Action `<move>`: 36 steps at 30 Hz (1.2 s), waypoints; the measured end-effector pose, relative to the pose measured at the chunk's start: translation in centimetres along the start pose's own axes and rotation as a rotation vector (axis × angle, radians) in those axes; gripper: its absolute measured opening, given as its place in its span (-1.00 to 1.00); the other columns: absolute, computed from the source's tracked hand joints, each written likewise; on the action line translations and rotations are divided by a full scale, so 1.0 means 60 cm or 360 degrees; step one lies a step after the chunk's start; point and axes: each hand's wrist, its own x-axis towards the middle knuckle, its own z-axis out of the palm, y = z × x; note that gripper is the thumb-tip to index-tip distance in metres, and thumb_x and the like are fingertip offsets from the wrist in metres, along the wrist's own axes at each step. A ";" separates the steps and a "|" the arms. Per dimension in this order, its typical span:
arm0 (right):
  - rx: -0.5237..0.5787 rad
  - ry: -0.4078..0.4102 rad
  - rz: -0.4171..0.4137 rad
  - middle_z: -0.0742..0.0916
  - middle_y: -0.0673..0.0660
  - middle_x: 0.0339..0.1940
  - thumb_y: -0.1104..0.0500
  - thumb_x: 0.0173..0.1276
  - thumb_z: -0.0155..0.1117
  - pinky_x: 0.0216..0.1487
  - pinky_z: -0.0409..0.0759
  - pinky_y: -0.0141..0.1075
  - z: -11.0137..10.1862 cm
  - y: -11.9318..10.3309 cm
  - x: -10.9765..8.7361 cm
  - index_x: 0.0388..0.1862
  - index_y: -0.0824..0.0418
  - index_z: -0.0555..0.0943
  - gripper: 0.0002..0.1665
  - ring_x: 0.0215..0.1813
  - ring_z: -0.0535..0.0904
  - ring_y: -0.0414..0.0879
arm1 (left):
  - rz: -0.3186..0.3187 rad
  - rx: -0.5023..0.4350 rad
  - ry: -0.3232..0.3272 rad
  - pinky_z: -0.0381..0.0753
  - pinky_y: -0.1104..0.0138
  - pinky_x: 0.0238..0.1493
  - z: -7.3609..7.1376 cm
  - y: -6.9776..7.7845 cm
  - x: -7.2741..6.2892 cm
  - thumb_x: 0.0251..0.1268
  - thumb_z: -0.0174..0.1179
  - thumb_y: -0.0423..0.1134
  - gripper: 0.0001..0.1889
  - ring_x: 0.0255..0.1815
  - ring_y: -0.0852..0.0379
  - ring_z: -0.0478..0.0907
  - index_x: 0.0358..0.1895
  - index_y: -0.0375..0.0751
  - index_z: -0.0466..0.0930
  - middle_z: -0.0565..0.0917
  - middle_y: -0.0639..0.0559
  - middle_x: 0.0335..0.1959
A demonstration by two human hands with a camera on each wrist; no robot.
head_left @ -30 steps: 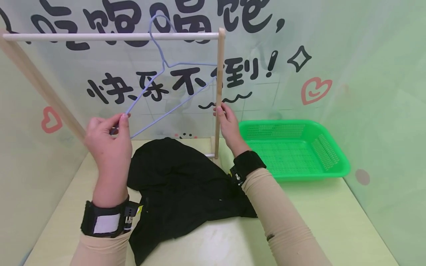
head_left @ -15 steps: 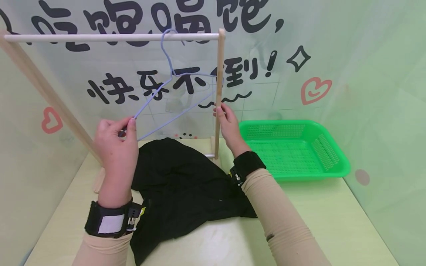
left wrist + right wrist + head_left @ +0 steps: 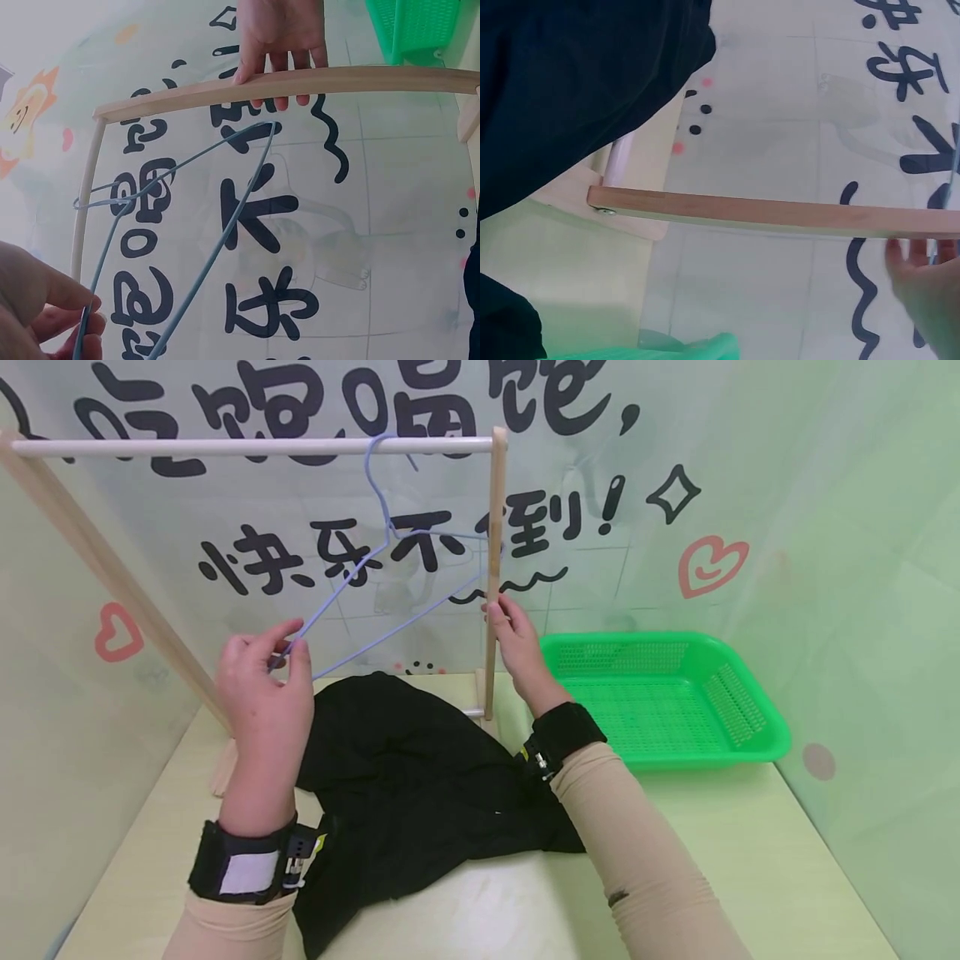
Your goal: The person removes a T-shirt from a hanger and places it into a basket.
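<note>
A thin blue clothes hanger (image 3: 352, 574) has its hook over the white top bar (image 3: 247, 447) of a wooden clothes rack (image 3: 497, 527). My left hand (image 3: 268, 693) is at the hanger's lower left corner, which lies between the loosely bent thumb and fingers. In the left wrist view, the hanger's side (image 3: 101, 259) runs down past the left fingertips. My right hand (image 3: 521, 647) grips the rack's right post, thumb in front and fingers behind. Below the hanger, a black garment (image 3: 420, 777) lies crumpled on the table.
A green perforated basket (image 3: 660, 702) stands on the table (image 3: 750, 860) right of the rack. A sheet (image 3: 600, 610) with black lettering hangs behind it. The rack's slanted left leg (image 3: 112, 560) stands beside my left hand.
The hanger has come down and to the right, so its hook now sits on the bar. My left hand followed it, and its thumb and index finger have parted slightly. My right hand stays put.
</note>
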 end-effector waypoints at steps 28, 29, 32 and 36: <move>-0.1080 -0.0580 0.0216 0.33 0.20 0.40 -0.06 0.34 0.21 0.30 0.30 0.12 -0.130 -0.013 -0.252 0.44 0.11 0.24 -0.25 0.38 0.26 0.19 | -0.0412 -0.0647 0.0276 0.16 0.45 0.19 -0.006 -0.091 -0.055 0.41 -0.06 -0.24 -0.51 0.21 0.28 0.09 0.33 -0.11 0.05 0.16 0.15 0.25; -0.1153 -0.0587 0.0233 0.34 0.21 0.39 -0.06 0.34 0.21 0.30 0.30 0.12 -0.135 -0.012 -0.262 0.43 0.11 0.25 -0.26 0.39 0.25 0.19 | -0.0452 -0.0677 0.0281 0.17 0.44 0.16 -0.004 -0.100 -0.057 0.41 -0.09 -0.26 -0.53 0.20 0.26 0.09 0.33 -0.13 0.05 0.16 0.14 0.23; -0.1394 -0.0603 0.0240 0.42 0.22 0.33 -0.07 0.32 0.24 0.29 0.33 0.11 -0.144 -0.007 -0.290 0.37 0.12 0.34 -0.31 0.38 0.27 0.19 | -0.0576 -0.0687 0.0213 0.17 0.37 0.17 0.005 -0.128 -0.066 0.38 -0.09 -0.30 -0.51 0.21 0.19 0.09 0.34 -0.13 0.04 0.16 0.10 0.23; -0.1579 -0.0547 0.0140 0.49 0.20 0.25 -0.05 0.28 0.28 0.23 0.38 0.09 -0.151 0.003 -0.318 0.26 0.12 0.46 -0.40 0.32 0.31 0.21 | -0.0575 -0.0393 -0.0131 0.12 0.12 0.34 0.019 -0.170 -0.083 0.34 -0.02 -0.28 -0.40 0.34 -0.04 0.09 0.41 -0.21 0.01 0.16 -0.14 0.35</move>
